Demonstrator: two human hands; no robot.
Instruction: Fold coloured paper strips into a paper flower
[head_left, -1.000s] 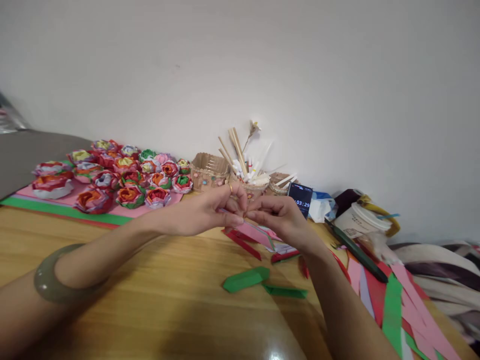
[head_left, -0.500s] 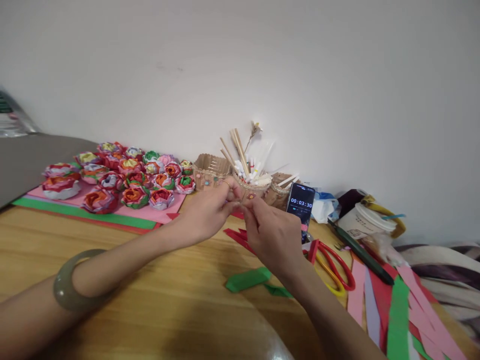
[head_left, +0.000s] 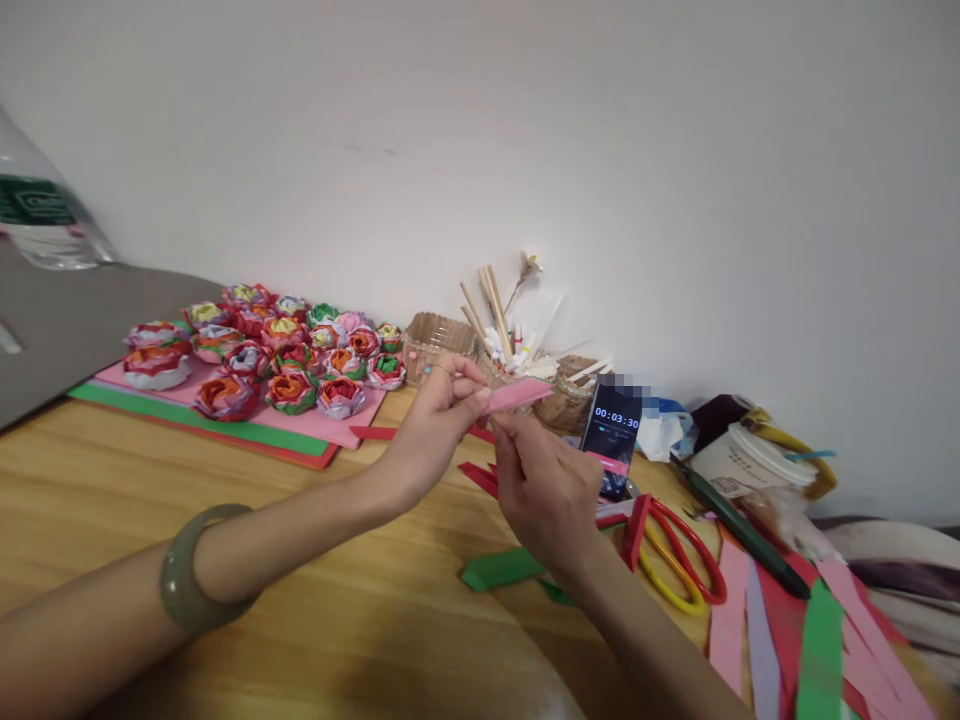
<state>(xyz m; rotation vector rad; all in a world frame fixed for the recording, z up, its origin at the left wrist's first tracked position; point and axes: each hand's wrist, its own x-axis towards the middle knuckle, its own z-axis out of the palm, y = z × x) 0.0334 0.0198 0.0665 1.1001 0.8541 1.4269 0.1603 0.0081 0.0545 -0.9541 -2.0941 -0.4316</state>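
A folded pink paper strip (head_left: 519, 394) is held up between my two hands above the table. My left hand (head_left: 441, 412), below a bangle (head_left: 196, 568) on the forearm, pinches the strip's left end between thumb and fingers. Close beside it, my right hand (head_left: 546, 478) is closed, its thumb and forefinger pinched at the strip's lower edge. Red folded paper strips (head_left: 480, 478) lie partly hidden behind the right hand. A green folded strip (head_left: 501, 568) rests on the wood under the right wrist.
Several paper flowers (head_left: 292, 392) stand on stacked coloured sheets (head_left: 225, 420) at left. Small baskets (head_left: 437, 335) with sticks line the wall. To the right are a phone (head_left: 611, 435), scissors (head_left: 686, 555), a dark green pen-like tool (head_left: 742, 530), a lidded cup (head_left: 750, 460) and loose strips (head_left: 817, 640).
The pink strip now shows plainly between my hands; before, my fingers hid it. The whole scene has shifted slightly right as the camera turned left.
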